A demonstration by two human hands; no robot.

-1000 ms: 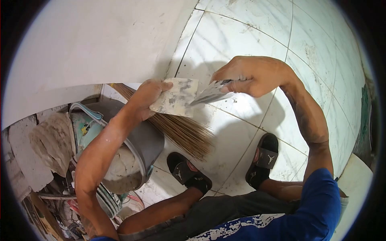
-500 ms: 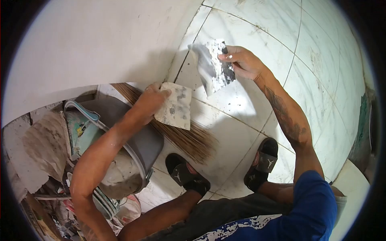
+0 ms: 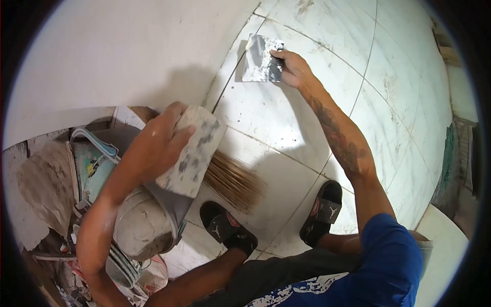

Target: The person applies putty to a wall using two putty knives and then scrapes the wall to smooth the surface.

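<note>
My left hand (image 3: 163, 138) grips a pale flat rectangular plate (image 3: 197, 153), blotched with dark grey, by its upper left side. It is held above the straw broom (image 3: 232, 179), which lies on the floor. My right hand (image 3: 295, 69) is farther forward, closed on a flat putty scraper (image 3: 260, 61). The scraper's shiny metal blade points left, and white paste is smeared across its middle and dark edge. A gap separates the two tools.
A curved pale wall (image 3: 117, 56) rises on the left. Below it a grey bucket (image 3: 179, 207) holds a dirty whitish bundle (image 3: 143, 223), amid clutter. My slippered feet (image 3: 225, 225) stand on white floor tiles (image 3: 291, 189). Dark crumbs dot the floor.
My left hand has moved left and toward me, turning the pale plate to a slant. My right hand has moved up and slightly left, tilting the scraper so its blade shows flatter.
</note>
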